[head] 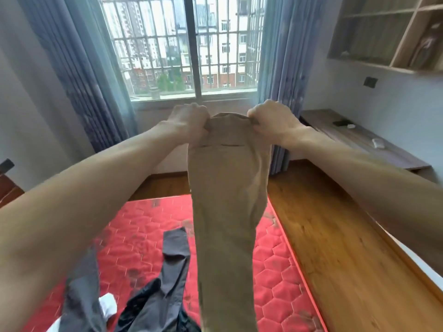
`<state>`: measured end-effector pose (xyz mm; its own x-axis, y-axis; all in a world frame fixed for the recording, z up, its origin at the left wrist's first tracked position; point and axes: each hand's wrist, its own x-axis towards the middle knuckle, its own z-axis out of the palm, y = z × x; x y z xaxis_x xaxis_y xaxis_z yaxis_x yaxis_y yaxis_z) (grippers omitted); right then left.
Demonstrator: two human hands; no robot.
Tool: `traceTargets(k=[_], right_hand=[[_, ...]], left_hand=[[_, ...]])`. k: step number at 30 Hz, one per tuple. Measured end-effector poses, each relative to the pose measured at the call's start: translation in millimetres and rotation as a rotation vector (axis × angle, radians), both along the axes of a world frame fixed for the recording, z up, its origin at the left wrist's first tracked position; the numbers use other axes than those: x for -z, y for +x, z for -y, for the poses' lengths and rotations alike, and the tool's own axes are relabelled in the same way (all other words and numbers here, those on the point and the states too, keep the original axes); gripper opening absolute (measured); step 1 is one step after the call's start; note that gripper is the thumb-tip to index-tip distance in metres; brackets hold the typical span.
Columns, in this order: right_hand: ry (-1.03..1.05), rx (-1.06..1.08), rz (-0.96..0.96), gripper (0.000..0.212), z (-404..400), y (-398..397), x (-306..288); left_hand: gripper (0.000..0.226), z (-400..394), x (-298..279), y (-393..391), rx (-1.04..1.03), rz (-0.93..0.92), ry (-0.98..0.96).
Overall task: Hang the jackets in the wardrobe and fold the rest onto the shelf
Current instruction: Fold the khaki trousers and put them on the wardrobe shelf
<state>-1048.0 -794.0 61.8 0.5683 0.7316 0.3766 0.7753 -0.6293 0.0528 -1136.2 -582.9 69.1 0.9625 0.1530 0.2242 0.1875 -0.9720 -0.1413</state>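
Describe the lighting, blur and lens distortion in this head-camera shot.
Head view: daylight from the barred window backlights the scene; wide-angle bending curves the curtains and floor edges; the shelf unit top right is smeared; the tan trousers and both hands stay fairly sharp.

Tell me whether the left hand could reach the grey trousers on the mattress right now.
Probably not yet: the left hand grips the tan trousers at the waistband, as does the right hand. The grey trousers lie uncovered below, so the way opens once that grip lets go.
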Motion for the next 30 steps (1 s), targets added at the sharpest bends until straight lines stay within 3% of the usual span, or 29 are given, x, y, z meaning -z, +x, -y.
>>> traceTargets(k=[3,6,12,15,17,20,24,30], right_hand=[[0.044,0.031,0.175,0.017,-4,9,-20],[0.073,0.043,0.259,0.016,2,2,-24],[-0.148,0.04,0.32,0.015,19,-29,43],[-0.249,-0.024,0.376,0.011,33,-43,117],[-0.283,-0.091,0.389,0.025,43,-52,179],[-0.38,-0.092,0.284,0.033,56,-75,289],[-0.491,-0.062,0.086,0.032,66,-126,426],[-0.607,-0.039,-0.278,0.04,101,-203,578]], left_hand=[[0.008,-7,-14,4,0.034,0.178,0.177],[0.014,-8,-10,-6,0.091,0.293,0.216],[0.017,-1,64,-37,0.159,0.213,0.199],[0.022,10,144,-51,0.174,0.138,0.128],[0.023,16,213,-63,0.185,0.075,0.063],[0.024,27,324,-93,0.224,-0.049,-0.091],[0.036,53,468,-141,0.284,-0.235,-0.094],[0.043,102,625,-212,0.31,-0.528,-0.156]])
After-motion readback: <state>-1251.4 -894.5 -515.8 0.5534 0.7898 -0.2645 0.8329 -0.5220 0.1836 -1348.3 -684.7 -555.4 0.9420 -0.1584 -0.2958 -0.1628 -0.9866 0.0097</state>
